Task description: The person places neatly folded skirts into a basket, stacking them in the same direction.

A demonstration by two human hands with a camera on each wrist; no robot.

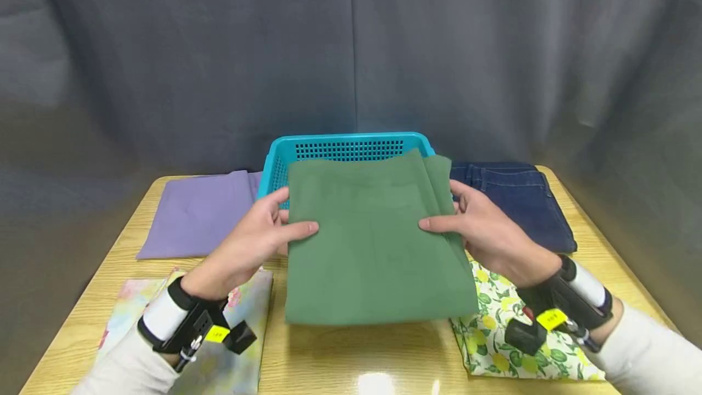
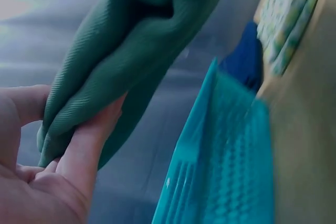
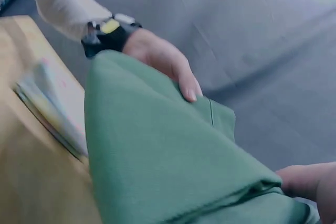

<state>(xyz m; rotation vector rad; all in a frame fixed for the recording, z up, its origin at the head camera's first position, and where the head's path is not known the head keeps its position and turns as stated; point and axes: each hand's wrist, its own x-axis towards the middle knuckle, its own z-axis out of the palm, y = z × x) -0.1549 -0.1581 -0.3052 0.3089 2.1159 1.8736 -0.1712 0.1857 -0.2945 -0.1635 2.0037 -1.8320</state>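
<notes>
A folded green cloth (image 1: pixel 373 249) is held up in front of a blue plastic basket (image 1: pixel 351 139), covering most of it. My left hand (image 1: pixel 258 239) pinches the cloth's left edge, thumb on the near face and fingers behind. At the opposite edge my right hand (image 1: pixel 485 230) grips it the same way. In the left wrist view the folded layers of the green cloth (image 2: pixel 126 61) lie between thumb and fingers, with the basket (image 2: pixel 226 156) beyond. The right wrist view shows the cloth (image 3: pixel 157 145) from its side, stretched between both hands.
A folded purple cloth (image 1: pixel 200 215) lies left of the basket, and folded dark blue jeans (image 1: pixel 515 200) lie right. Nearer are a pastel flowered cloth (image 1: pixel 236 328) at left and a lemon-print cloth (image 1: pixel 504 346) at right. A grey curtain (image 1: pixel 351 47) hangs behind the wooden table (image 1: pixel 329 358).
</notes>
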